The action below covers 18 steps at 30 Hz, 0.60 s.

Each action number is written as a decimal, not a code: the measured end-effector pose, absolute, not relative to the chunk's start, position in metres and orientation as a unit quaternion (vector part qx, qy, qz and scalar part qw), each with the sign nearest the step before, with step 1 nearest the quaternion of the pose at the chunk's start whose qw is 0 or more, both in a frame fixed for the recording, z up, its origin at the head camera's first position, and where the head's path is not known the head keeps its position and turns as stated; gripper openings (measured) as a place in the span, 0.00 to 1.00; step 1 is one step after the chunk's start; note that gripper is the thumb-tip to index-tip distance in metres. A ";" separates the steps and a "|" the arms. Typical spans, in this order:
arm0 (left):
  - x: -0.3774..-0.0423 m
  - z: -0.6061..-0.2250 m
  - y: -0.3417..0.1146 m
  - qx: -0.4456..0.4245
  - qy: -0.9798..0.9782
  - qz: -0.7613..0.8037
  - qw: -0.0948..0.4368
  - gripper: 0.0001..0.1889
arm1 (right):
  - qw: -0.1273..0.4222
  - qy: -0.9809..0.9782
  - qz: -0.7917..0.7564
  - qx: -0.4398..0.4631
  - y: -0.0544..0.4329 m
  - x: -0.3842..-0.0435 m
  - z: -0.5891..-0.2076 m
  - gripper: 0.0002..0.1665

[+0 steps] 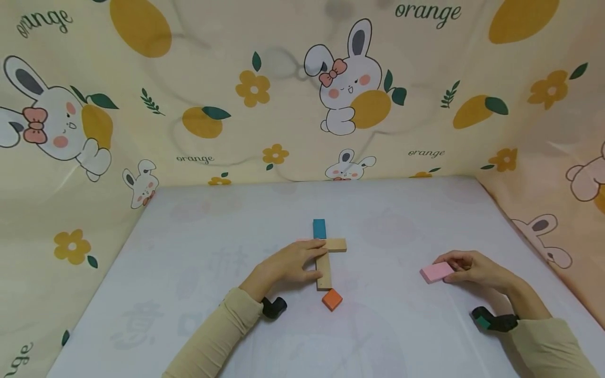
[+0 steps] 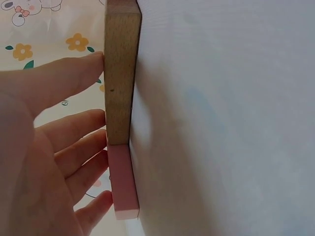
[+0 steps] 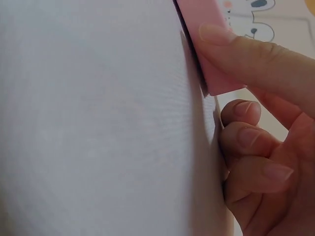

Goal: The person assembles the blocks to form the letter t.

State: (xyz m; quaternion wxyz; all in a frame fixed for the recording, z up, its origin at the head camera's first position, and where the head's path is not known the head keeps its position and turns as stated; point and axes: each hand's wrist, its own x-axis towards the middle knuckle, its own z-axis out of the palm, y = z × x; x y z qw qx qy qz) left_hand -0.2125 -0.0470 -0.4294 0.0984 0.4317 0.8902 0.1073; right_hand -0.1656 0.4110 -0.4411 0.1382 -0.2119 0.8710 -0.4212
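Observation:
In the head view, flat blocks form a cross on the white table. A blue block (image 1: 319, 229) lies at its top and a plain wooden block (image 1: 337, 245) on its right arm. A long plain wooden block (image 1: 324, 273) makes the stem. My left hand (image 1: 289, 263) rests with its fingertips on the cross, mostly covering the left arm. There, the left wrist view shows a pink block (image 2: 123, 182) against the wooden stem. An orange block (image 1: 332, 300) sits turned cornerwise at the stem's lower end. Off to the right, my right hand (image 1: 477, 270) pinches another pink block (image 1: 437, 272) between thumb and fingers.
The white tabletop (image 1: 189, 252) runs back to a printed cloth backdrop (image 1: 283, 121) with rabbits and oranges. Similar cloth rises along both sides. A dark wrist device (image 1: 493, 320) is on the right wrist, another (image 1: 274, 308) on the left.

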 end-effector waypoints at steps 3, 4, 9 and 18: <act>-0.212 -0.430 -0.047 0.428 0.892 0.107 0.100 0.31 | 0.130 0.879 -0.413 -0.202 0.411 -0.165 -0.441 0.16; -0.212 -0.430 -0.048 0.427 0.892 0.107 0.100 0.31 | 0.126 0.881 -0.411 -0.199 0.411 -0.165 -0.441 0.16; -0.212 -0.429 -0.048 0.417 0.894 0.115 0.113 0.32 | 0.111 0.886 -0.409 -0.188 0.409 -0.165 -0.441 0.16; -0.214 -0.429 -0.047 0.414 0.894 0.118 0.123 0.32 | 0.100 0.886 -0.411 -0.190 0.397 -0.167 -0.442 0.17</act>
